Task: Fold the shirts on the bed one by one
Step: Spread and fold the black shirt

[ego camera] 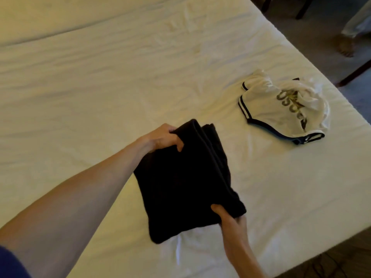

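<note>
A black shirt [180, 181] is folded into a thick rectangle and held just over the white bed sheet [90, 87], low in the middle of the view. My left hand [162, 138] grips its far top corner, thumb on top of the cloth. My right hand [230, 219] grips the near right corner, thumb lying on the black cloth. A white shirt [281, 107] with dark trim and gold lettering lies crumpled near the bed's right edge, apart from both hands.
The bed's right edge [341, 93] runs diagonally down the right side, with carpet beyond it. Dark wooden chair legs [353, 75] stand close to that edge. Another person's bare foot [344, 47] is on the floor at the upper right.
</note>
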A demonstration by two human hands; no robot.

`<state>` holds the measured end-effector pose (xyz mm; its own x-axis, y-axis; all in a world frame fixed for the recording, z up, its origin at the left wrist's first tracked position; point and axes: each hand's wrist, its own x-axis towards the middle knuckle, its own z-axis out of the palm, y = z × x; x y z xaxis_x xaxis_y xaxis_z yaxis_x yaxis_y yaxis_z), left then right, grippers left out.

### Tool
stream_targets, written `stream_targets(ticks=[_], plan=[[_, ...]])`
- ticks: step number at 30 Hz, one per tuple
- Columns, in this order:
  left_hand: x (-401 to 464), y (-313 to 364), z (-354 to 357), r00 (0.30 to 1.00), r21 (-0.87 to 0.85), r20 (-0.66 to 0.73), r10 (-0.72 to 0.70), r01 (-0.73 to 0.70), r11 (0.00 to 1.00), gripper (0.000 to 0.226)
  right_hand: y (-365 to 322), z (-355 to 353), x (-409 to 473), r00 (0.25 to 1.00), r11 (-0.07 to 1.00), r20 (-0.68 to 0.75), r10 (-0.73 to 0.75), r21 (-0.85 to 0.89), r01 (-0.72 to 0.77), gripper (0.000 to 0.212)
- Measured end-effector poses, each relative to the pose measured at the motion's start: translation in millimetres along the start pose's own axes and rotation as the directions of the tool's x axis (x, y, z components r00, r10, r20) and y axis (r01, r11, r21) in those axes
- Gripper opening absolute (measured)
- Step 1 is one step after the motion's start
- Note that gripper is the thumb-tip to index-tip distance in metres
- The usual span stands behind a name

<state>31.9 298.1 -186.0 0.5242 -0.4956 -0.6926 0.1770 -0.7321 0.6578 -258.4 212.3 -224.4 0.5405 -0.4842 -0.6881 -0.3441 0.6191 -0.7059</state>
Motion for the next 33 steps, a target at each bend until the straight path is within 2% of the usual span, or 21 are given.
stream_targets(ticks=[2, 4, 6, 8, 10, 11, 13, 14, 16, 18, 20, 22, 24, 25, 26, 27, 29, 30, 31, 32, 33], plan=[[-9, 18, -6, 0.991, -0.107, -0.056, 0.121, -0.126, 0.986, 0.016, -33, 3, -5, 0.970, 0.965, -0.010, -0.244, -0.105, 0.241, 0.046], [-18, 30, -16, 0.955, -0.197, -0.134, 0.263, -0.286, 0.938, 0.022, -61, 10, -12, 0.883, 0.869, 0.016, -0.469, -0.169, 0.465, 0.041], [-28, 31, -28, 0.903, -0.273, -0.201, 0.379, -0.423, 0.864, 0.023, -79, 18, -20, 0.769, 0.744, 0.079, -0.634, -0.207, 0.635, 0.042], [-34, 18, -39, 0.882, -0.359, -0.194, 0.430, -0.472, 0.805, 0.028, -85, 24, -26, 0.591, 0.529, 0.192, -0.783, -0.294, 0.796, 0.045], [-37, -8, -41, 0.911, -0.506, -0.179, 0.372, -0.409, 0.759, 0.033, -71, 24, -25, 0.358, 0.202, 0.375, -0.855, -0.395, 0.896, 0.032], [-39, -26, -37, 0.929, -0.572, -0.178, 0.325, -0.367, 0.734, 0.032, -58, 24, -25, 0.287, 0.075, 0.448, -0.847, -0.432, 0.899, 0.026], [-46, -72, -16, 0.958, -0.689, -0.164, 0.235, -0.282, 0.668, 0.030, -22, 30, -28, 0.242, -0.078, 0.552, -0.798, -0.492, 0.867, 0.022], [-52, -99, 0, 0.973, -0.754, -0.161, 0.165, -0.229, 0.616, 0.035, -2, 32, -31, 0.250, -0.119, 0.607, -0.755, -0.501, 0.857, 0.018], [-68, -159, 29, 0.988, -0.879, -0.139, -0.064, -0.093, 0.467, 0.038, 39, 34, -38, 0.289, -0.174, 0.723, -0.627, -0.492, 0.853, 0.009], [-86, -211, 54, 0.960, -0.955, -0.073, -0.270, 0.011, 0.297, 0.035, 75, 35, -49, 0.367, -0.203, 0.822, -0.435, -0.487, 0.849, 0.016], [-101, -249, 67, 0.915, -0.988, -0.050, -0.400, 0.012, 0.151, 0.033, 96, 44, -67, 0.444, -0.182, 0.864, -0.236, -0.488, 0.854, 0.025], [-114, -257, 69, 0.890, -0.995, -0.076, -0.450, -0.040, 0.089, 0.038, 107, 59, -85, 0.487, -0.125, 0.866, -0.114, -0.499, 0.857, 0.026], [-133, -257, 75, 0.854, -0.994, -0.105, -0.510, -0.098, 0.042, 0.045, 111, 66, -93, 0.491, -0.054, 0.870, 0.049, -0.488, 0.871, 0.034], [-141, -258, 77, 0.823, -0.990, -0.137, -0.551, -0.132, 0.049, 0.047, 108, 66, -91, 0.482, 0.024, 0.865, 0.138, -0.490, 0.872, 0.040], [-150, -259, 82, 0.773, -0.981, -0.190, -0.606, -0.172, 0.088, 0.048, 101, 63, -88, 0.479, 0.103, 0.865, 0.150, -0.496, 0.862, 0.043], [-158, -258, 88, 0.701, -0.962, -0.274, -0.658, -0.204, 0.182, 0.046, 92, 60, -80, 0.506, 0.141, 0.860, 0.065, -0.510, 0.849, 0.044], [-171, -253, 105, 0.519, -0.864, -0.488, -0.702, -0.170, 0.475, 0.034, 72, 45, -56, 0.624, 0.115, 0.738, -0.256, -0.617, 0.778, 0.048], [-175, -250, 117, 0.453, -0.802, -0.568, -0.687, -0.118, 0.586, 0.031, 61, 34, -42, 0.702, 0.119, 0.596, -0.389, -0.723, 0.680, 0.052], [-178, -245, 131, 0.418, -0.765, -0.602, -0.681, -0.056, 0.642, 0.033, 49, 23, -28, 0.786, 0.169, 0.436, -0.438, -0.819, 0.548, 0.056], [-181, -241, 146, 0.406, -0.753, -0.598, -0.691, 0.009, 0.658, 0.038, 38, 14, -15, 0.865, 0.236, 0.308, -0.396, -0.876, 0.420, 0.060], [-184, -236, 159, 0.410, -0.755, -0.572, -0.711, 0.076, 0.652, 0.044, 30, 5, -4, 0.922, 0.297, 0.254, -0.293, -0.892, 0.340, 0.062]])
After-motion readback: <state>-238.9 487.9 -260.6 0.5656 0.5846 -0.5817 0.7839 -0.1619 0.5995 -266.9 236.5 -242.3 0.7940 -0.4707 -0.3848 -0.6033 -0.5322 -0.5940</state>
